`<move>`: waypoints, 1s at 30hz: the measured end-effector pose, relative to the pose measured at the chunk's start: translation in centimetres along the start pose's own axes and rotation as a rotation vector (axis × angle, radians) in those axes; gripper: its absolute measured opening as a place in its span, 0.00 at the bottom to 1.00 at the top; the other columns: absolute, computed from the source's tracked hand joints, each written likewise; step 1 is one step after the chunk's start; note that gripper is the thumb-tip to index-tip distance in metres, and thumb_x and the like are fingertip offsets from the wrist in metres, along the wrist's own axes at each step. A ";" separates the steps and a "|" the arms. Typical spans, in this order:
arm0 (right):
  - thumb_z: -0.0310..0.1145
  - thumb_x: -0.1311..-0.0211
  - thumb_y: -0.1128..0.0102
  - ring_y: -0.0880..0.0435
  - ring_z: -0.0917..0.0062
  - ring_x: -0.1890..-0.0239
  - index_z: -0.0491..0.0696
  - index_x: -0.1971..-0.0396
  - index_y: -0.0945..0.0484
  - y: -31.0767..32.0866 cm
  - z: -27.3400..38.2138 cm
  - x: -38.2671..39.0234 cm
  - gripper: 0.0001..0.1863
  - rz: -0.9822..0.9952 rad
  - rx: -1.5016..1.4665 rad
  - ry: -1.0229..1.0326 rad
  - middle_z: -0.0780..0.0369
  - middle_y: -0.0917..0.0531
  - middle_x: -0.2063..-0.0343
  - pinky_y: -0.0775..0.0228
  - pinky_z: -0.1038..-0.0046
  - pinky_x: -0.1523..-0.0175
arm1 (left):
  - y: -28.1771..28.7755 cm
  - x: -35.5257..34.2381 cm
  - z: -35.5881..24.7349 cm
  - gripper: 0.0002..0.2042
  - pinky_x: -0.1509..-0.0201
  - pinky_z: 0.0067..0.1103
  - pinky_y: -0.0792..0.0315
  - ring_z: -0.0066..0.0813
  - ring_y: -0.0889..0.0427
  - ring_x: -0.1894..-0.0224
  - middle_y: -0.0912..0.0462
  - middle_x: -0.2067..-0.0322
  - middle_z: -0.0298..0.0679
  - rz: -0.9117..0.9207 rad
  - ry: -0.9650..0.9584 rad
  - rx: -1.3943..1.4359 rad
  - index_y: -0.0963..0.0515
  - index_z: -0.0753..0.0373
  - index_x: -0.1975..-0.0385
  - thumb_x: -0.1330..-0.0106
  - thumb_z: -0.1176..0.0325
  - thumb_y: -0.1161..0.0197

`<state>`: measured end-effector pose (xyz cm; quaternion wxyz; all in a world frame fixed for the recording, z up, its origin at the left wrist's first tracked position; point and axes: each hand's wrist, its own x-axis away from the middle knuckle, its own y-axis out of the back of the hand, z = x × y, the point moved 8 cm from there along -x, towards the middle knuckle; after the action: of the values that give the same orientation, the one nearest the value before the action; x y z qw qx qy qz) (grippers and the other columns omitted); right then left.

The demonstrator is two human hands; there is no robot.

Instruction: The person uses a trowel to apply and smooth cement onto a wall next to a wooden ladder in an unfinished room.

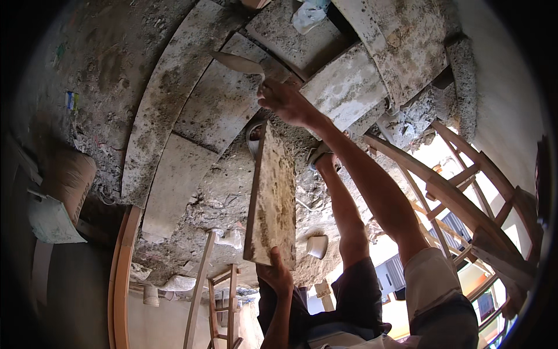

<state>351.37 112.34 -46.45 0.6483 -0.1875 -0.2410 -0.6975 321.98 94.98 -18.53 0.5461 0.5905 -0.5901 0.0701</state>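
My right hand (285, 103) is closed round the handle of a trowel (238, 63). Its pointed blade reaches out to the left above the mortar-stained boards. Lower down, my left hand (275, 274) grips the near end of a flat board (278, 198), with the thumb on the face. That board is held tilted, almost on edge, and pale mortar is smeared over its face. Its far end comes up close below my right hand. Beneath the trowel lies a grey panel (218, 99), spotted with dried mortar.
Several stained boards (349, 87) cover the rubble-strewn ground. A filled sack (68, 177) lies at the left. Timber frames (465, 198) stand at the right, and a wooden ladder (231, 302) at the lower left. A pale bucket (317, 246) rests near my legs.
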 end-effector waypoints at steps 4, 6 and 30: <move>0.36 0.23 0.47 0.24 0.78 0.76 0.46 0.53 0.32 3.9 0.6 13.7 0.10 -0.356 -0.089 -0.141 0.59 0.21 0.74 0.31 0.70 0.71 | 4.9 -1.1 -4.6 0.35 0.39 0.34 0.25 0.38 0.20 0.44 0.22 0.42 0.50 -0.088 0.023 0.081 0.31 0.74 0.36 0.30 0.49 0.32; 0.38 0.22 0.49 0.21 0.74 0.76 0.45 0.47 0.33 5.3 -0.7 21.7 0.14 -0.459 -0.165 -0.426 0.55 0.18 0.75 0.30 0.68 0.71 | 8.1 -1.1 -5.2 0.42 0.33 0.39 0.26 0.42 0.23 0.38 0.29 0.35 0.51 -0.147 0.053 0.198 0.40 0.71 0.30 0.31 0.46 0.31; 0.39 0.28 0.43 0.13 0.44 0.57 0.45 0.44 0.34 -0.1 -5.2 56.7 0.20 -0.594 -0.218 -0.846 0.44 0.15 0.60 0.20 0.51 0.59 | -32.9 -27.1 -20.7 0.48 0.22 0.39 0.37 0.42 0.34 0.26 0.36 0.26 0.44 0.620 -0.190 0.569 0.46 0.60 0.23 0.33 0.33 0.38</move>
<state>346.47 63.15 -18.13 0.2454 -0.4425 -0.4504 -0.7356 351.09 117.18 -48.59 0.2580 0.5162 -0.7443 0.3363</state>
